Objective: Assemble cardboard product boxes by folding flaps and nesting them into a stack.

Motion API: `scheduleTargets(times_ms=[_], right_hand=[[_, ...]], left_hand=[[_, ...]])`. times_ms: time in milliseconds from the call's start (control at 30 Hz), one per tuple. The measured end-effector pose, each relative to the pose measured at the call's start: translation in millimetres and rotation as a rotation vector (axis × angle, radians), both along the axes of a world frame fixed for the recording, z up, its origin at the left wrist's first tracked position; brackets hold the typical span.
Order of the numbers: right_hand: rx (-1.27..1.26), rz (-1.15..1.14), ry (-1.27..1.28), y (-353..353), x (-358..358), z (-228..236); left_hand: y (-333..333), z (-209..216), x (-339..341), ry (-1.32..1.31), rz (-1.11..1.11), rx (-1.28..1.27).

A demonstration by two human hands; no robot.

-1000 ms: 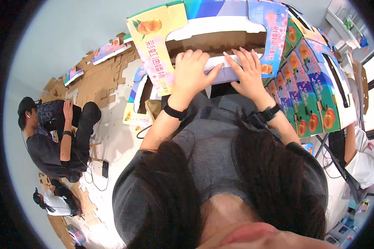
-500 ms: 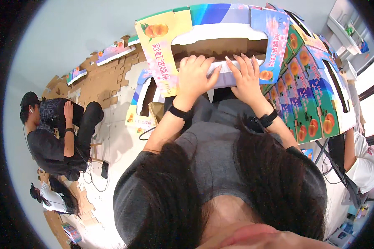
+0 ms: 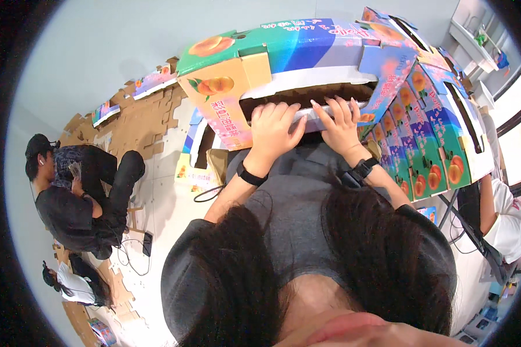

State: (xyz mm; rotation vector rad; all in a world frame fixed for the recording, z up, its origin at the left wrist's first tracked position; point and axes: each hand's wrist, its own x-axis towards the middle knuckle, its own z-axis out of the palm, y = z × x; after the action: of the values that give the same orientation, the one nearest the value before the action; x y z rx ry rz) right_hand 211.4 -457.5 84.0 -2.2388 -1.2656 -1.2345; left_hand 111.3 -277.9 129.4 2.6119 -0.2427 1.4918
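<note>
A colourful cardboard fruit carton (image 3: pixel 312 49), printed with peaches on green, blue and peach-coloured panels, lies in front of me with its long cut-out opening facing me. My left hand (image 3: pixel 274 128) has its fingers hooked over the lower edge of that opening, the thumb lying toward the middle. Beside it my right hand (image 3: pixel 342 130) grips the same edge, fingertips over the rim. The carton's dark brown inside shows only in part above my fingers. Both wrists wear black bands.
Similar cartons are stacked (image 3: pixel 431 139) close at my right. Another carton (image 3: pixel 192 159) stands low at my left. A seated person in black (image 3: pixel 69 202) is farther left, near flattened cardboard (image 3: pixel 142 118) on the floor. One more person in white (image 3: pixel 512 217) is at the right.
The carton has tipped so that its printed upper panel shows more and its opening looks narrower. Both my hands moved slightly lower with it. The seated person's hand has come down.
</note>
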Motion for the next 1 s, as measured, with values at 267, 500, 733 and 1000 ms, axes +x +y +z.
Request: scheduleTargets(times_ms=[267,500,733,1000], right_hand=[[0.035,0.013,-0.088,-1,4,-8],[0.049,0.006,-0.114,-2,6,-9],[0.005,0.121,0.109,-12,-10,14],[-0.01,0.016,0.008,-6,-4,2]], left_hand=[[-1,-3,-3,-0.017,0.013,0.008],[-3,-1,-6,0.003,0.013,0.011],[-1,-9,-5,-0.02,0.023,-0.003],[-5,-12,-7,0.004,-0.018,-0.047]])
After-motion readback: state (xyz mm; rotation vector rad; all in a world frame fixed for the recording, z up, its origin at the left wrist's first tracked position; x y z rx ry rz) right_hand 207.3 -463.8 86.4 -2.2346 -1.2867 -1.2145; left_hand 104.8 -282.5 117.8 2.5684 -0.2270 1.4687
